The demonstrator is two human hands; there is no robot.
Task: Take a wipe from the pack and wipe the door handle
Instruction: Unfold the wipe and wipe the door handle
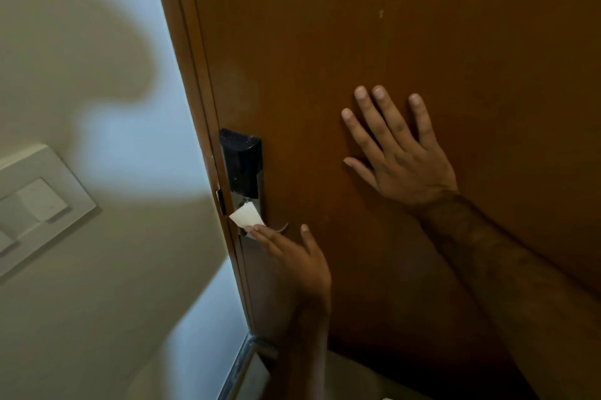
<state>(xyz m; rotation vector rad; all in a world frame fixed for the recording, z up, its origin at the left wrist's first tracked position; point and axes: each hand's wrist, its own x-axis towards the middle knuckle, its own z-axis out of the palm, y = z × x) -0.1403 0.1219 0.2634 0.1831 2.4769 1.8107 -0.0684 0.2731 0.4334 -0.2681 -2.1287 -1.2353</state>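
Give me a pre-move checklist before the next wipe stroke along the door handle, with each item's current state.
1. Wipe in left hand: ok, pinched at the fingertips.
2. Wipe touching the lock plate: ok, at its lower end.
3. Handle lever free to wipe: cannot tell, mostly hidden by the hand.
4. Right hand bracing the door: ok, flat on the panel.
5. Door shut: cannot tell.
6. Wipe pack within reach: cannot tell, not visible.

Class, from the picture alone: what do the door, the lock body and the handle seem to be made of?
Door: likely wood or wood veneer, matte brown, faint grain.
Lock body: glossy black panel, probably plastic or glass, judging by its reflections.
Handle: apparently polished metal, silvery glint; mostly hidden by the wipe and left hand.
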